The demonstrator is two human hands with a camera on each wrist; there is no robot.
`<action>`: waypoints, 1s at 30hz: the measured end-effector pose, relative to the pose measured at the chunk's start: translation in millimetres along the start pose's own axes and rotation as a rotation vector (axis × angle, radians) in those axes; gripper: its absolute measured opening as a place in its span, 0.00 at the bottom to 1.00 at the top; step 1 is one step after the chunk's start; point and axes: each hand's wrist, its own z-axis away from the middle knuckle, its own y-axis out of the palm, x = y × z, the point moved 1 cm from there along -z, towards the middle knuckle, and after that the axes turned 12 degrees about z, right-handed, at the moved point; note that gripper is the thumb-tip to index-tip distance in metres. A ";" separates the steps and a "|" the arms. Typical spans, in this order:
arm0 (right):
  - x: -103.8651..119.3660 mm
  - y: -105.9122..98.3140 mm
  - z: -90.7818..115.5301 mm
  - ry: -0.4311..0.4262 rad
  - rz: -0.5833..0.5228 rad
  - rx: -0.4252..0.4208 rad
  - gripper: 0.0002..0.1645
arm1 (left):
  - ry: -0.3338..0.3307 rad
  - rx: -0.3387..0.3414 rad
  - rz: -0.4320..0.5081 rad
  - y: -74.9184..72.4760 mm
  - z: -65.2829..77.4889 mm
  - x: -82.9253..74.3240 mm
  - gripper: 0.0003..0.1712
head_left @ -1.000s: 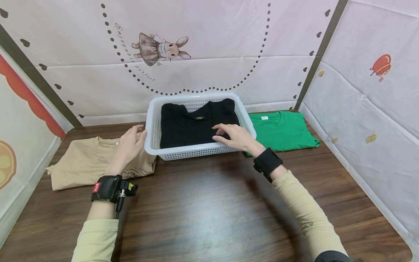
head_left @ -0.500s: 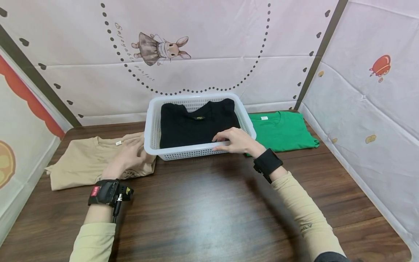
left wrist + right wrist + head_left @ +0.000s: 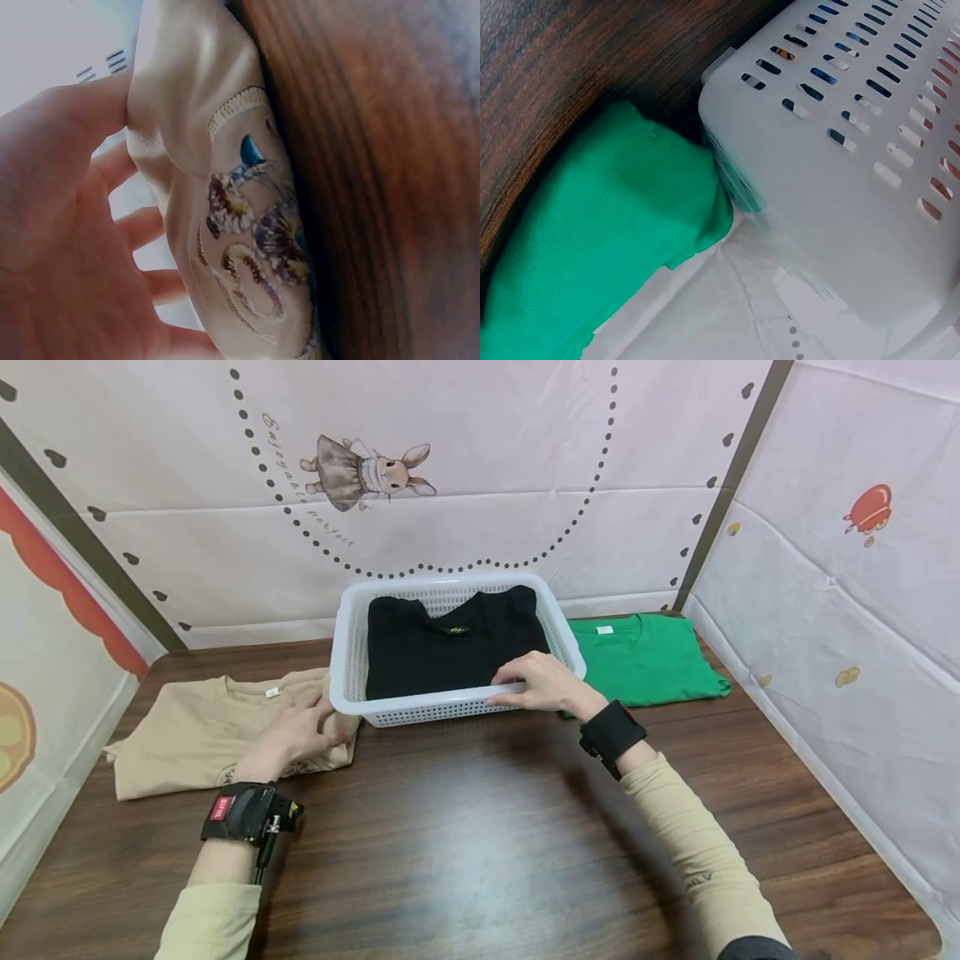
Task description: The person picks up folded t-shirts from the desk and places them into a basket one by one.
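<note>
Head view: a person's right hand (image 3: 547, 683) grips the near rim of a white basket (image 3: 420, 703), thumb outside and fingers over the inner side, while the left hand (image 3: 296, 727) touches a folded beige shirt (image 3: 195, 727) just beside the basket's left end. I cannot tell from here whether the left fingers pinch the cloth; the left-wrist view loses their tips behind a fold, next to a colourful decorated design (image 3: 255, 232).

Inside the basket, just beyond the right hand's grip, lies a black shirt (image 3: 442, 656), its yellowish neck label (image 3: 455, 630) too small to read. To the right of that grip, a green shirt (image 3: 645, 660) shows a white tag (image 3: 604, 630); a similar pale tag (image 3: 272, 692) sits on the beige collar, above the left hand. I can make out no lettering on either. Nearer me than the hands stretches the dark wooden table (image 3: 450, 843).

Below the left hand, the black wristband (image 3: 238, 812) carries a red label (image 3: 221, 808), its letters unclear. Well beyond both hands, script on the wall cloth (image 3: 487, 460) reads "Enjoyable" and "perfect", beside a printed rabbit (image 3: 371, 468) in a dress.
</note>
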 end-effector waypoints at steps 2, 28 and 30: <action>-0.1 0.1 -0.1 0.000 -0.003 -0.003 0.10 | -0.002 -0.002 -0.006 2.0 2.7 -2.6 0.40; 0.4 -0.5 -0.4 0.007 0.006 0.001 0.12 | 0.012 -0.054 -0.140 31.5 50.0 -66.4 0.32; 0.4 -0.6 -0.5 0.008 0.004 0.004 0.12 | -0.016 -0.028 -0.143 33.0 51.9 -71.3 0.33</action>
